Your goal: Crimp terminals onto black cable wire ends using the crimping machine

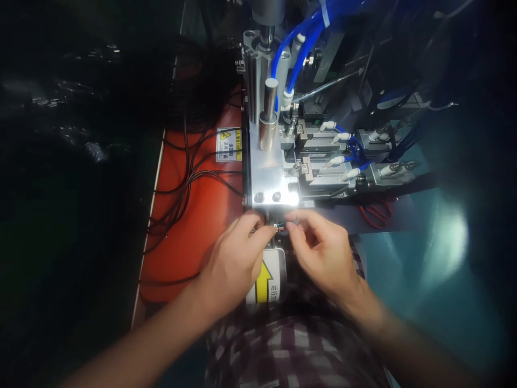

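Note:
My left hand (238, 258) is closed, thumb and fingers pinched at a small part with thin coloured wires (279, 227). Opposite it, my right hand (321, 248) pinches the right side of the same wires, thumb and forefinger together. The fingertips hide most of the part, so its exact kind cannot be made out. Both hands are just in front of the shiny metal plate (269, 172) of a machine. Beneath them shows a white label with a yellow arrow (264, 280).
Blue air tubes (301, 54) and pneumatic cylinders (323, 143) fill the machine's right side. Black cables (188, 183) lie across an orange surface (181, 258) at left, near a warning label (228, 144). Red-handled pliers or scissors (375, 215) lie at right.

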### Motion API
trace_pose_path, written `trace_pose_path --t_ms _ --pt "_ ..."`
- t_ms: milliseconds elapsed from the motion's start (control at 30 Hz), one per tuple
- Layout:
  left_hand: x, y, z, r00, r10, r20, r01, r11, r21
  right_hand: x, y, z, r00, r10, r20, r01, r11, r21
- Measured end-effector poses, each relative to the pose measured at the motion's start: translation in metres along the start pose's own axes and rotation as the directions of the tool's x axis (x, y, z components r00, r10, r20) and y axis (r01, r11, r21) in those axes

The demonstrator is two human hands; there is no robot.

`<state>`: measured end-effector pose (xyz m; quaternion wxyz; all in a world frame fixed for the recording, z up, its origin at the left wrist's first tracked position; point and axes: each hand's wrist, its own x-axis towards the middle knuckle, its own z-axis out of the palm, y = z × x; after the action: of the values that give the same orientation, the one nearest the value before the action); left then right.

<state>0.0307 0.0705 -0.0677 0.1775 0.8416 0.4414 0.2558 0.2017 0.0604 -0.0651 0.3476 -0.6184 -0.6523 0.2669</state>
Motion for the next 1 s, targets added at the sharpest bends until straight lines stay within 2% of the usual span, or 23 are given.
trace_pose_path --t_ms 233,400,567,767,867,1000 --pt "0.0012 0.0014 -0.0009 1.0 -0.011 0.002 0.011 1.0 0.003 -0.001 0.0007 -0.0016 0.993 -0.115 -0.006 0.114 0.991 -0.074" --pt "0.0018 0.0018 -0.0015 1.0 -0.005 0.006 0.005 1.0 0.014 -0.0014 0.0024 -0.0019 0.962 -0.271 0.014 0.27 0.95 -0.156" --pt "0.0007 0.001 -0.0001 1.0 -0.01 -0.006 0.01 1.0 0.009 -0.0019 0.0031 -0.0013 0.938 -0.345 0.037 0.346 0.918 -0.192" --pt "0.0017 0.0019 -0.0014 1.0 -0.012 0.004 0.012 1.0 0.01 -0.0046 0.0072 0.0016 0.952 -0.304 0.021 0.303 0.934 -0.187" --pt "0.0016 0.0019 -0.0018 1.0 -0.003 -0.004 0.003 1.0 0.006 -0.0069 0.0088 0.0011 0.979 -0.206 0.001 0.204 0.968 -0.148" --pt "0.002 0.0019 -0.0019 1.0 0.002 -0.015 -0.002 1.0 0.004 -0.0069 0.0073 -0.0001 0.996 -0.082 0.043 0.085 0.993 -0.076"
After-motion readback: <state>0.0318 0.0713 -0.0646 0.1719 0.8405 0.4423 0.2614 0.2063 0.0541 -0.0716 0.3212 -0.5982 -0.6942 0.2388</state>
